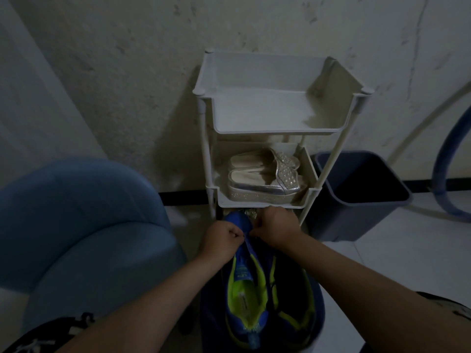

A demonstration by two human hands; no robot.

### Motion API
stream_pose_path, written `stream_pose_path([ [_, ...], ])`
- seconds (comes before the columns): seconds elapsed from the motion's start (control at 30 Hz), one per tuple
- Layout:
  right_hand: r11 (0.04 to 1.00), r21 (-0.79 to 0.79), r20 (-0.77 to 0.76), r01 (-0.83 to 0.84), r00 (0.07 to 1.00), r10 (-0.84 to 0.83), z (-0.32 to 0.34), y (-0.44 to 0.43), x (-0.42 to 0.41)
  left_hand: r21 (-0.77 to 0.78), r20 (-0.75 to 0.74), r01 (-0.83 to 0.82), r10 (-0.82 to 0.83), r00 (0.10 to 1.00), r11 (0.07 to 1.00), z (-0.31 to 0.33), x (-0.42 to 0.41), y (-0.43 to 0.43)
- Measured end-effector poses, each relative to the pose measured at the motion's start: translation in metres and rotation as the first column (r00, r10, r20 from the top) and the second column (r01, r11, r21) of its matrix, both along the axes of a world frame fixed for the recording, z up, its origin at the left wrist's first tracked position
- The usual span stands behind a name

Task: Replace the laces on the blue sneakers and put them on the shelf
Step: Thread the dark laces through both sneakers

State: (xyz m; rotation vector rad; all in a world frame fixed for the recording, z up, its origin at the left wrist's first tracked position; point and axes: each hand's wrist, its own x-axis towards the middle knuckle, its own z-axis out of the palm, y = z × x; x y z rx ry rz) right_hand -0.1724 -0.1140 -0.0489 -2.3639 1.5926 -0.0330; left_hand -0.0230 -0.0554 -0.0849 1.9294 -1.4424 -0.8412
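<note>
The blue sneaker [244, 284] lies low in front of the shelf [277, 129], its long axis running from the heel nearest the person to the toe at the shelf's foot; a second sneaker [298, 309] sits just beside it on the right. The left hand [221, 240] and right hand [275, 228] are curled tight, each pinching the upper at the toe end, equally near (whether a lace sits in either pinch cannot be told). Lacing should probably proceed heelward, toward the person.

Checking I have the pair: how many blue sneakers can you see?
2. The held sneaker is pinched by the left hand and right hand; the other sneaker lies just right of it.
</note>
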Motion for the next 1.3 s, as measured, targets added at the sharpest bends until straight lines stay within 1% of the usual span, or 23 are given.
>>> stream_pose_path([
  [0.1, 0.994, 0.074, 0.009, -0.075, 0.997, 0.075, 0.001, 0.000, -0.001, -0.008, 0.061, 0.032, -0.031, 0.998, 0.999, 0.003, 0.000, 0.000],
  [0.2, 0.987, 0.085, 0.015, -0.135, 0.991, 0.134, 0.002, 0.000, -0.001, 0.003, 0.105, 0.063, -0.063, 0.993, 0.998, 0.001, 0.002, 0.000],
  [0.33, 0.983, 0.094, 0.003, -0.157, 0.988, 0.157, 0.003, 0.000, -0.001, 0.061, 0.172, 0.129, -0.137, 0.976, 0.990, 0.001, 0.005, -0.004],
  [0.4, 0.982, 0.097, -0.014, -0.160, 0.987, 0.162, 0.006, 0.001, -0.001, 0.087, 0.243, 0.180, -0.196, 0.950, 0.980, 0.005, 0.003, -0.006],
  [0.47, 0.987, 0.065, -0.016, -0.147, 0.989, 0.148, 0.006, 0.003, 0.001, 0.144, 0.316, 0.251, -0.284, 0.905, 0.957, 0.010, 0.002, -0.008],
  [0.53, 0.991, 0.068, 0.034, -0.115, 0.993, 0.113, 0.007, 0.006, 0.003, 0.198, 0.309, 0.291, -0.342, 0.888, 0.936, 0.017, 0.004, -0.008],
  [0.6, 0.987, 0.080, 0.039, -0.140, 0.990, 0.137, 0.005, 0.009, 0.004, 0.209, 0.272, 0.307, -0.357, 0.894, 0.928, 0.024, 0.011, -0.008],
  [0.7, 0.981, 0.090, -0.006, -0.174, 0.984, 0.175, 0.006, 0.008, 0.003, 0.212, 0.187, 0.281, -0.321, 0.928, 0.936, 0.032, 0.030, -0.006],
  [0.8, 0.977, 0.142, 0.005, -0.157, 0.987, 0.158, 0.008, 0.008, 0.002, 0.225, 0.194, 0.193, -0.238, 0.952, 0.955, 0.038, 0.056, -0.004],
  [0.83, 0.975, 0.155, 0.002, -0.157, 0.987, 0.158, 0.010, 0.008, 0.003, 0.196, 0.193, 0.146, -0.184, 0.964, 0.970, 0.040, 0.064, -0.004],
  [0.9, 0.968, 0.186, -0.017, -0.168, 0.985, 0.174, 0.013, 0.010, 0.005, 0.068, 0.207, 0.025, -0.039, 0.978, 0.997, 0.047, 0.075, -0.004],
  [0.93, 0.963, 0.204, -0.030, -0.177, 0.982, 0.187, 0.015, 0.011, 0.007, -0.019, 0.157, -0.056, 0.059, 0.986, 0.998, 0.050, 0.080, -0.005],
  [1.0, 0.954, 0.228, -0.048, -0.192, 0.977, 0.208, 0.017, 0.010, 0.011, -0.165, -0.069, -0.232, 0.224, 0.972, 0.959, 0.059, 0.086, -0.005],
  [1.03, 0.952, 0.233, -0.043, -0.199, 0.976, 0.214, 0.018, 0.011, 0.013, -0.204, -0.155, -0.291, 0.262, 0.952, 0.935, 0.063, 0.087, -0.004],
  [1.07, 0.952, 0.227, -0.019, -0.205, 0.977, 0.215, 0.018, 0.012, 0.015, -0.208, -0.201, -0.304, 0.263, 0.944, 0.930, 0.066, 0.086, -0.003],
  [1.1, 0.955, 0.203, 0.026, -0.216, 0.976, 0.215, 0.020, 0.014, 0.018, -0.201, -0.237, -0.275, 0.226, 0.945, 0.940, 0.069, 0.083, 0.000],
  [1.13, 0.959, 0.185, 0.112, -0.216, 0.974, 0.198, 0.020, 0.014, 0.022, -0.179, -0.267, -0.220, 0.168, 0.949, 0.959, 0.070, 0.079, 0.002],
  [1.17, 0.958, 0.196, 0.232, -0.211, 0.959, 0.164, 0.022, 0.015, 0.026, -0.157, -0.286, -0.156, 0.107, 0.952, 0.975, 0.071, 0.074, 0.005],
  [1.23, 0.934, 0.269, 0.477, -0.236, 0.875, 0.084, 0.024, 0.015, 0.035, -0.150, -0.275, -0.052, 0.009, 0.961, 0.987, 0.072, 0.065, 0.006],
  [1.27, 0.925, 0.288, 0.554, -0.249, 0.831, 0.051, 0.024, 0.013, 0.039, -0.158, -0.268, -0.025, -0.019, 0.963, 0.987, 0.072, 0.062, 0.004],
  [1.3, 0.928, 0.285, 0.581, -0.241, 0.813, 0.033, 0.027, 0.013, 0.041, -0.166, -0.271, -0.014, -0.032, 0.962, 0.986, 0.074, 0.059, 0.003],
])
